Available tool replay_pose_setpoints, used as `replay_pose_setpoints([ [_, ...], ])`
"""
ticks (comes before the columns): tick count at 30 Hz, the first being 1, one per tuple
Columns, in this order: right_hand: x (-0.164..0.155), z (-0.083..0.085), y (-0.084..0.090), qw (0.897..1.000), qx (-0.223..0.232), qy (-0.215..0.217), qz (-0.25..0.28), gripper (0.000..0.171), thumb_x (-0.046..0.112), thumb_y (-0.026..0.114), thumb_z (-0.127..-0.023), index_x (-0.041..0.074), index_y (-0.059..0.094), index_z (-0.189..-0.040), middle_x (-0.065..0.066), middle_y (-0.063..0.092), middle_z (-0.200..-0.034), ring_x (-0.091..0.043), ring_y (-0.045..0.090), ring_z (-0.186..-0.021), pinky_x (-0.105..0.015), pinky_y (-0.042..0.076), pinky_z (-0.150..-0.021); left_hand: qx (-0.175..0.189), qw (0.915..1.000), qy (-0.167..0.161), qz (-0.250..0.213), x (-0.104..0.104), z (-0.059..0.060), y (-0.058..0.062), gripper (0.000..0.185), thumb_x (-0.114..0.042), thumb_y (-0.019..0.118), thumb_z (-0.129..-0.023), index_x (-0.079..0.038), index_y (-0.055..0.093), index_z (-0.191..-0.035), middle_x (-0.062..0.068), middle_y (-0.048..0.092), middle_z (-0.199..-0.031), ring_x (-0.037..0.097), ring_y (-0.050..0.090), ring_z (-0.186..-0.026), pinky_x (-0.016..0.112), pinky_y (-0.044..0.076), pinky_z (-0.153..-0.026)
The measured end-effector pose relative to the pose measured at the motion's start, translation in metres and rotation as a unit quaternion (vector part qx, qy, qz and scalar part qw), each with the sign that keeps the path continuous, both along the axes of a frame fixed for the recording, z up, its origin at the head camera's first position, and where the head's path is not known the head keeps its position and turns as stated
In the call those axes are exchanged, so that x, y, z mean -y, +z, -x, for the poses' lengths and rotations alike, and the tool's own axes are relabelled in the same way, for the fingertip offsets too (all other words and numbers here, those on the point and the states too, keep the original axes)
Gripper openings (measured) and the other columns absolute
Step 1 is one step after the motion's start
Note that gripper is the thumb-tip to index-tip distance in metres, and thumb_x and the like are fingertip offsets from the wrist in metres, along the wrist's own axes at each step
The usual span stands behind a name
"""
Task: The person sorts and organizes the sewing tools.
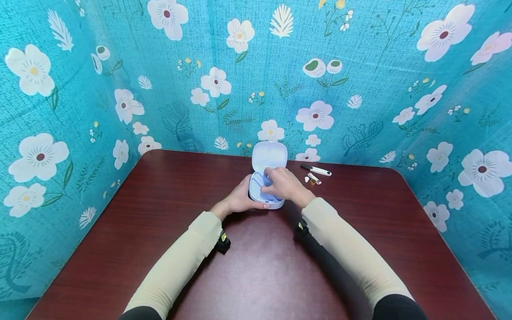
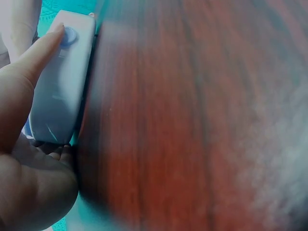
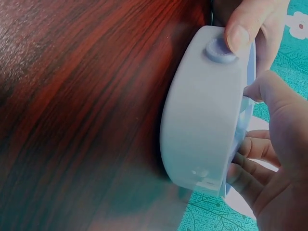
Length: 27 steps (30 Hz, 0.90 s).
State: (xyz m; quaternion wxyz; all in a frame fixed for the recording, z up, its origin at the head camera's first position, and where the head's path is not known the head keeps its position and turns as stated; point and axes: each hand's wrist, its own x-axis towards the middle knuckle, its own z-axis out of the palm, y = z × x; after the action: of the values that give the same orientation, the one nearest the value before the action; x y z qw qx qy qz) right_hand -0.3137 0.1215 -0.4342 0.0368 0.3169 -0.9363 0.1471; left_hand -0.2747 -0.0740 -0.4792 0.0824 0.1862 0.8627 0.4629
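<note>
A pale blue-white case point(image 1: 276, 206) stands on the table with its hinged lid point(image 1: 269, 153) raised at the back. My left hand point(image 1: 241, 197) grips the case at its left side, the thumb along the front wall. In the right wrist view that thumb touches the round blue button point(image 3: 220, 51) on the front. My right hand point(image 1: 285, 183) reaches over the case from the right, its bent fingers and thumb at the blue inside point(image 1: 258, 181). In the right wrist view its fingertips dip behind the case rim, so whether they pinch anything is hidden.
Right of the case lie a slim white tool with a black end point(image 1: 317, 170), a small white stick-like piece point(image 1: 314, 178), a round gold-coloured piece point(image 1: 313, 182) and a tiny white piece point(image 1: 306, 179). A flowered blue cloth point(image 1: 248, 89) hangs behind the dark red table point(image 1: 180, 178).
</note>
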Motion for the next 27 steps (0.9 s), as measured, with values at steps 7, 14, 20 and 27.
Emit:
replay_pose_setpoints([
  [7, 0.000, 0.000, 0.001, 1.000, 0.011, 0.006, 0.000, 0.028, 0.030, 0.075, -0.083, 0.006, 0.064, -0.092, 0.004, 0.038, -0.059, -0.013, 0.035, -0.054, -0.031, 0.028, -0.052, 0.000, 1.0000, -0.001, -0.002, 0.000, -0.002, 0.000, 0.106, -0.039, 0.093, -0.074, -0.010, 0.029, -0.153, 0.006, 0.046, -0.143, 0.021, 0.048, -0.126, 0.040, 0.038, -0.110],
  [14, 0.000, 0.000, 0.002, 1.000, 0.021, 0.006, -0.004, 0.029, 0.031, 0.076, -0.083, 0.006, 0.064, -0.093, 0.003, 0.039, -0.060, -0.014, 0.037, -0.055, -0.031, 0.030, -0.053, 0.004, 0.9998, 0.000, -0.019, -0.001, -0.003, -0.001, 0.107, -0.038, 0.094, -0.073, -0.010, 0.029, -0.153, 0.006, 0.046, -0.143, 0.021, 0.049, -0.125, 0.041, 0.038, -0.110],
  [20, 0.000, 0.000, 0.005, 0.999, 0.034, 0.005, -0.012, 0.033, 0.032, 0.077, -0.083, 0.005, 0.067, -0.099, 0.002, 0.046, -0.060, -0.015, 0.045, -0.058, -0.031, 0.036, -0.055, 0.008, 0.9998, 0.000, -0.019, -0.001, -0.005, -0.003, 0.107, -0.042, 0.094, -0.073, -0.010, 0.029, -0.152, 0.006, 0.047, -0.142, 0.021, 0.049, -0.124, 0.042, 0.039, -0.109],
  [27, 0.001, 0.001, 0.011, 0.999, 0.032, 0.003, -0.016, 0.036, 0.031, 0.077, -0.082, 0.004, 0.069, -0.103, 0.001, 0.053, -0.063, -0.017, 0.051, -0.062, -0.032, 0.041, -0.057, 0.001, 0.9999, 0.010, -0.004, -0.001, -0.003, 0.000, 0.109, -0.043, 0.093, -0.073, -0.009, 0.028, -0.154, 0.007, 0.047, -0.142, 0.022, 0.049, -0.124, 0.042, 0.039, -0.110],
])
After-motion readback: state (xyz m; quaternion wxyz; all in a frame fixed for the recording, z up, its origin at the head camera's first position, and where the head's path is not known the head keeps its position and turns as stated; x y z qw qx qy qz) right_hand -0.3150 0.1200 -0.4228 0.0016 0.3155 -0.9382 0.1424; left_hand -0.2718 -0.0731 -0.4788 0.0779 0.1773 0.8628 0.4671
